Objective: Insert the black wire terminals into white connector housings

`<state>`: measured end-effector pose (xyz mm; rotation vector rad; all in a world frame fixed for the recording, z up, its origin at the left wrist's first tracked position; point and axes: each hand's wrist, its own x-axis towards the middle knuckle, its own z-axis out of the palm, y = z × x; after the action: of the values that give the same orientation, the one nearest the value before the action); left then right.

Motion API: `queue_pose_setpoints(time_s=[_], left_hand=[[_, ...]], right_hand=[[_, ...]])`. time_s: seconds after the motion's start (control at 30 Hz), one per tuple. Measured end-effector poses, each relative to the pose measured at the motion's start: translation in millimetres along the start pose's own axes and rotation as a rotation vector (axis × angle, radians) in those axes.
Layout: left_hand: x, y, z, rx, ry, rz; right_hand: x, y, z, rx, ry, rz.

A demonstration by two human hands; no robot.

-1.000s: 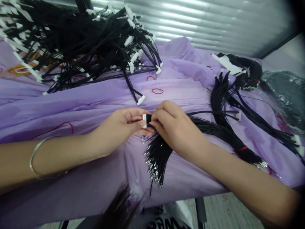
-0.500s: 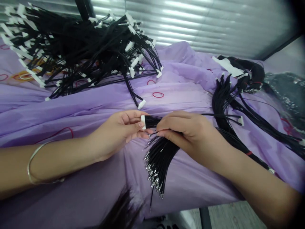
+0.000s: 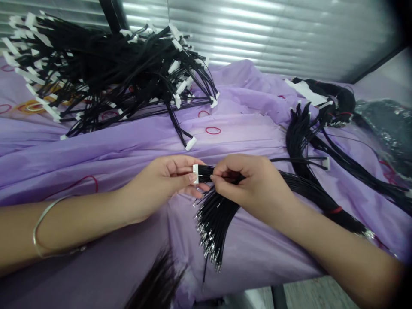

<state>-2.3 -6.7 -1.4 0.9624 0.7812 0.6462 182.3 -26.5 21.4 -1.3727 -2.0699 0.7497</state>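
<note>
My left hand (image 3: 162,184) pinches a small white connector (image 3: 195,173) with black wires running out of its right side. My right hand (image 3: 249,182) is closed on those black wires just right of the connector, fingertips close to my left thumb. Under both hands lies a bundle of loose black wires (image 3: 214,223) with bare metal tips, fanned toward the table's front edge and tied with a red band (image 3: 334,210) further right. A silver bangle (image 3: 41,227) sits on my left wrist.
A big heap of finished black harnesses with white connectors (image 3: 106,73) fills the back left. More black wire bundles (image 3: 309,128) lie at the right. Red rubber bands (image 3: 213,130) are scattered on the purple cloth (image 3: 128,141). A shiny bag (image 3: 389,128) sits far right.
My right hand slid right off the connector along the wires, then came back toward it. My left hand has kept hold of the connector throughout.
</note>
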Motion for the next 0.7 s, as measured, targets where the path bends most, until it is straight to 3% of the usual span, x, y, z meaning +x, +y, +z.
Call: queue_pose_setpoints(time_s=[0.2,0.37,0.43,0.57,0.7], left_hand=[[-0.4,3.4,5.1,0.044,0.037,-0.017],[2.3,5.1,6.1,-0.106,0.077,0.005],[3.6,5.4,5.0,-0.175,0.106,0.0],[5.2,5.6,3.3,-0.196,0.149,-0.036],[4.1,6.8,4.4,-0.199,0.151,-0.029]], right_hand=[[3.2,1.4,8.6,-0.121,0.012,-0.129],[-2.6,-6.1,-2.9,-0.374,0.12,-0.329],[-5.3,-7.4,-6.8,-0.449,0.052,-0.349],[-4.1,-2.5,-5.0,-0.536,-0.207,-0.392],[-1.1,-1.3,-6.3,-0.299,-0.213,-0.342]])
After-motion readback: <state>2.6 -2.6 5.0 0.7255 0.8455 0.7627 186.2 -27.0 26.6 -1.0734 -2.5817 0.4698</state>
